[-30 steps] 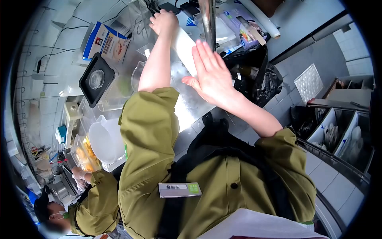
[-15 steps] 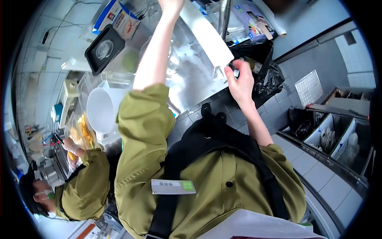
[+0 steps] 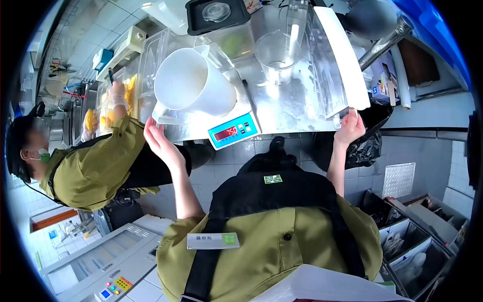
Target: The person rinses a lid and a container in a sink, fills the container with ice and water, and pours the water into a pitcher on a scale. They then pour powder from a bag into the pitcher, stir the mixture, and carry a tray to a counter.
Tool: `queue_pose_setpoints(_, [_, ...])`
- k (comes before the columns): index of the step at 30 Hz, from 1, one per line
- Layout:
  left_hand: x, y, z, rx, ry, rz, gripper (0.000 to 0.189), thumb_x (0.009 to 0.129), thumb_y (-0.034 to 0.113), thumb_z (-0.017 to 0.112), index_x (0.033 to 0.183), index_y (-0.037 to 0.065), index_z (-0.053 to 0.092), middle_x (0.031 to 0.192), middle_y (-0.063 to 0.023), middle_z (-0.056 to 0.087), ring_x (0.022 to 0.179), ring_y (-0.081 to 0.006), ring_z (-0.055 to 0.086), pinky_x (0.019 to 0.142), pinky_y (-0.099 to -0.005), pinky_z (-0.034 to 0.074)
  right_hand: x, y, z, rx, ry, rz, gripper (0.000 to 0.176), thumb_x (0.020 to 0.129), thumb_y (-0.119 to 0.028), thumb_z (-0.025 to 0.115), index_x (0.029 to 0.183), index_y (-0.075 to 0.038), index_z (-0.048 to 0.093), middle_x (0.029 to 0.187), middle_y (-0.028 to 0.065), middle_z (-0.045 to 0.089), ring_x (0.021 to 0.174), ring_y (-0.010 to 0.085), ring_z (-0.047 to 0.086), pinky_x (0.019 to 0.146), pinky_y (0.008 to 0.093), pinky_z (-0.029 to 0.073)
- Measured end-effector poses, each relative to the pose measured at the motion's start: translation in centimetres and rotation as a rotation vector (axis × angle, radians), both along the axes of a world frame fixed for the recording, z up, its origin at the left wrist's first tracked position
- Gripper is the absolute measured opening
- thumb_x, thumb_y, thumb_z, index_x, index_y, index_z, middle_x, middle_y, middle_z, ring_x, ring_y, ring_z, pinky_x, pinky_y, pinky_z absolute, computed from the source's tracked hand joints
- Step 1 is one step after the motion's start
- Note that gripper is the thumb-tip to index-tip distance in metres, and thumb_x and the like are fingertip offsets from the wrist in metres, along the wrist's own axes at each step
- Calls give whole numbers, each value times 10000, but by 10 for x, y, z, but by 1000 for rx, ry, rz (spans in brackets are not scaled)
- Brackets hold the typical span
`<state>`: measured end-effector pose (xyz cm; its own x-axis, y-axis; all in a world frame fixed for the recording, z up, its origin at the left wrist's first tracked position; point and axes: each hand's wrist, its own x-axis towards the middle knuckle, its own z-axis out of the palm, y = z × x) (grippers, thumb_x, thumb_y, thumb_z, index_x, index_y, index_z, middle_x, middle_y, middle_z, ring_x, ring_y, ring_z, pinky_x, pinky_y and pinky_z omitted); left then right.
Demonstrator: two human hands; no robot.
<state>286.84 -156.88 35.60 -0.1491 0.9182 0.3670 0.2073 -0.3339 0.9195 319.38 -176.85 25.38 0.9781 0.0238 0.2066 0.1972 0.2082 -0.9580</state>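
Observation:
A large white pitcher (image 3: 214, 88) stands on the digital scale (image 3: 235, 132), whose red display reads 75.0 or similar. My left hand (image 3: 163, 143) is beside the pitcher's handle, fingers apart and nothing visible in them. At the right, my right hand (image 3: 349, 126) has its fingers bent together at the lower end of a long white strip (image 3: 344, 60) on a clear bin (image 3: 324, 75). A clear measuring jug (image 3: 277, 58) is on the metal table between the pitcher and the bin.
A black-lidded container (image 3: 216, 17) stands at the back. At the left a co-worker (image 3: 95, 171) in a green shirt handles yellow fruit (image 3: 132, 93). A black bag (image 3: 365, 146) hangs at the table's right edge. Divided bins (image 3: 417, 251) are at the lower right.
The view has swung left, bringing the scale and jug into sight. My left arm has drawn back from the far side to the pitcher's handle. My right hand's fingers have closed up.

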Motion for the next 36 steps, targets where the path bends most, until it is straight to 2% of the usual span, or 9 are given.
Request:
queue_pose_setpoints(6, [-10,43,-3,-205,-136,-539,362,867,314,438,937,-25,545,704,-29,528,698,-132,486,726,-264,369,-12,-34,26,47,33,17,316,802,-113,526,518,-44,405,470,-54,344,432,16,282,398,191,180])
queue_pose_setpoints(10, [17,33,-4,-212,-486,-344,253,825,243,499,641,70,480,523,44,286,496,-58,263,594,-222,325,-23,-69,37,122,13,88,302,810,-117,507,534,-40,413,459,-38,348,403,26,269,382,193,161])
queue_pose_setpoints(13, [28,5,25,-142,-578,-99,280,805,277,516,606,96,438,507,46,344,514,-63,345,618,-239,354,-24,-104,47,148,-9,160,304,806,-99,488,525,-40,389,453,-29,333,400,32,256,380,198,156])
queue_pose_setpoints(15, [15,-20,35,-83,-616,-186,289,803,296,494,602,98,433,482,54,335,519,-65,360,625,-259,368,-23,-134,51,156,-6,216,295,804,-82,466,525,-35,385,449,-26,327,397,36,256,380,201,162])
queue_pose_setpoints(21, [-1,-145,29,474,-430,-22,287,760,195,477,517,87,368,472,28,320,471,-81,289,518,-229,284,-9,-227,54,180,31,438,263,780,-44,440,524,-27,384,434,-20,322,378,41,243,371,205,181])
queue_pose_setpoints(23, [-11,-189,21,511,-444,202,287,705,137,509,490,68,331,494,20,346,479,-69,303,461,-210,209,-2,-256,54,154,63,512,186,716,-27,431,533,-9,405,443,-12,353,377,39,269,364,196,191])
queue_pose_setpoints(30, [-82,-315,-3,479,-222,636,275,715,165,506,510,21,395,508,17,382,478,-62,334,444,-221,234,12,-303,73,43,87,914,130,700,-49,460,615,37,506,487,20,438,384,47,329,367,175,225])
queue_pose_setpoints(34, [-136,-353,-29,379,-173,954,276,754,150,504,522,12,448,514,9,420,479,-73,360,445,-231,261,-21,-277,86,-68,72,1120,174,633,-115,478,560,36,523,503,-9,485,426,47,397,383,194,257])
queue_pose_setpoints(36, [-172,-367,-46,330,-91,1098,274,784,126,507,538,6,493,525,9,447,474,-88,375,448,-245,284,-53,-252,86,-70,14,1221,128,673,-114,512,665,11,540,548,-26,481,415,32,357,378,181,234])
